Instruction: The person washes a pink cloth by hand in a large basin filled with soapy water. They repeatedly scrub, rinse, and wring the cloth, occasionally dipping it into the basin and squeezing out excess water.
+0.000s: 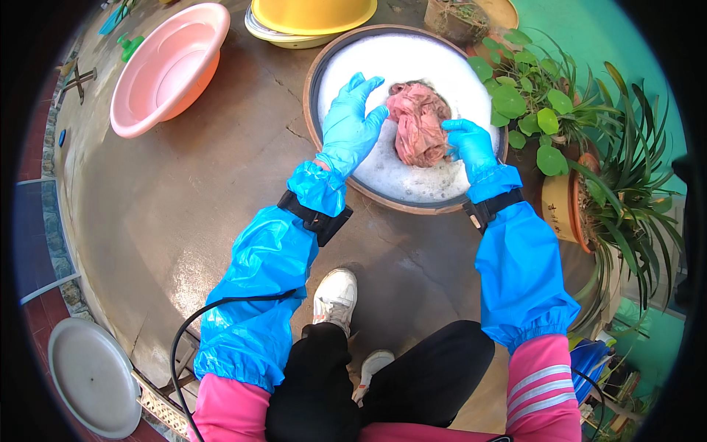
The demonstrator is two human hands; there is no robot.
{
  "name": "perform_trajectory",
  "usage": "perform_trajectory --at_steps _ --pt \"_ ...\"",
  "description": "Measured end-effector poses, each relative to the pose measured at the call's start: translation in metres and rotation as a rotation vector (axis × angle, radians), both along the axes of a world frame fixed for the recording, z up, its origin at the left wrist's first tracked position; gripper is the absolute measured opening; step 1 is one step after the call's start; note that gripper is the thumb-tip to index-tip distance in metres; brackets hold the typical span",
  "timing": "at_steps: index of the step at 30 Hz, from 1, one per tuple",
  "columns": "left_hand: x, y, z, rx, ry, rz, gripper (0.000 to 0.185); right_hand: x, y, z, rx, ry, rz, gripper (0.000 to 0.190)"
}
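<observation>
A crumpled wet pink cloth (420,124) lies in white suds inside a large round basin with a brown rim (406,208). My left hand (352,122), in a blue glove, is over the basin's left part, fingers apart and holding nothing, a little left of the cloth. On the cloth's right side is my right hand (469,145), also gloved, its fingers curled at the cloth's edge; whether they grip it is not clear. Blue sleeve covers with black straps are on both forearms.
A pink plastic basin (171,77) leans at the upper left, near a green spray nozzle (129,47). Yellow basins (314,16) sit behind the suds. Potted plants (585,182) crowd the right side. A grey round lid (95,378) is at the lower left, and a black cable (175,342) hangs by my left arm.
</observation>
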State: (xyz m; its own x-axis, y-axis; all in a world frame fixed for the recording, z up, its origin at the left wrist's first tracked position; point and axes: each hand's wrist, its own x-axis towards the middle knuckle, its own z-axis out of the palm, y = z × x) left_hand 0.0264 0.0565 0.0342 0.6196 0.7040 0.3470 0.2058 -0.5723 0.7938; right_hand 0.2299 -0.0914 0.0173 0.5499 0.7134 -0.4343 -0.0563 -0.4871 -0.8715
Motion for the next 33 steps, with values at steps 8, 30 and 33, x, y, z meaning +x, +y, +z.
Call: perform_trajectory --at_steps 8,30,33 --pt "0.022 -0.044 -0.024 0.503 0.450 -0.397 0.060 0.005 0.025 -0.023 -0.188 -1.250 0.456 0.055" --pt "0.010 0.004 -0.042 0.630 1.072 -0.151 0.029 0.056 0.036 -0.049 -0.233 -0.500 0.159 0.026" --pt "0.012 0.012 -0.039 0.589 0.986 -0.016 0.033 0.076 0.022 -0.052 -0.062 -1.486 1.175 0.023"
